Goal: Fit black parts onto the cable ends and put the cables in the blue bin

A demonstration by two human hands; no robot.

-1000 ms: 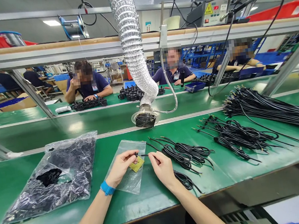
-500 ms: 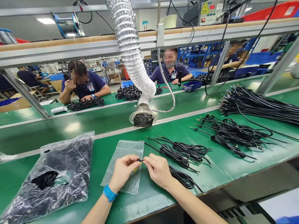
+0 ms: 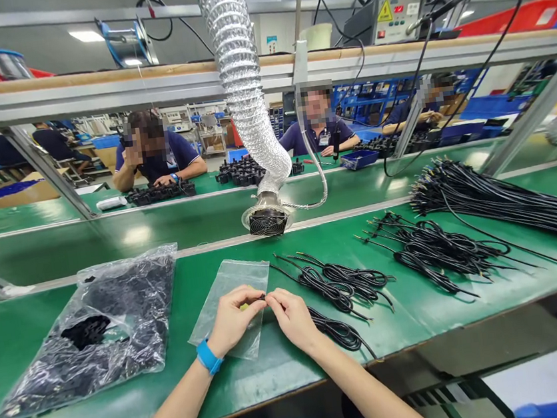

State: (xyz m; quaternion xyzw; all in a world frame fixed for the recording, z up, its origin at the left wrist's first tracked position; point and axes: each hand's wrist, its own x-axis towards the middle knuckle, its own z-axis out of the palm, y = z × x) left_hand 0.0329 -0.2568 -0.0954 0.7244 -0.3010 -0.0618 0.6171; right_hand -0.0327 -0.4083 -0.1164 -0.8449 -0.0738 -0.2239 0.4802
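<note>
My left hand (image 3: 235, 318), with a blue band at the wrist, pinches a small black part (image 3: 261, 297) between thumb and fingertips. Facing it, my right hand (image 3: 291, 316) is closed on the end of a thin black cable; the fingers mostly hide that end. Both sets of fingertips meet just above the table. Beneath the left hand lies a clear zip bag (image 3: 214, 307) with something yellow-green partly showing by the fingers. A coiled black cable (image 3: 340, 331) emerges beside my right hand, and further coiled cables (image 3: 340, 286) lie just beyond it.
A large plastic bag of black parts (image 3: 135, 319) lies at left. More coiled cables (image 3: 429, 252) and a thick bundle of straight cables (image 3: 499, 204) lie at right. An exhaust hose with a fan (image 3: 267, 222) hangs over the middle. Co-workers sit across the bench.
My hands have come closer together, so the gap between the fingertips has closed and less of the black part shows. The view has shifted very slightly.
</note>
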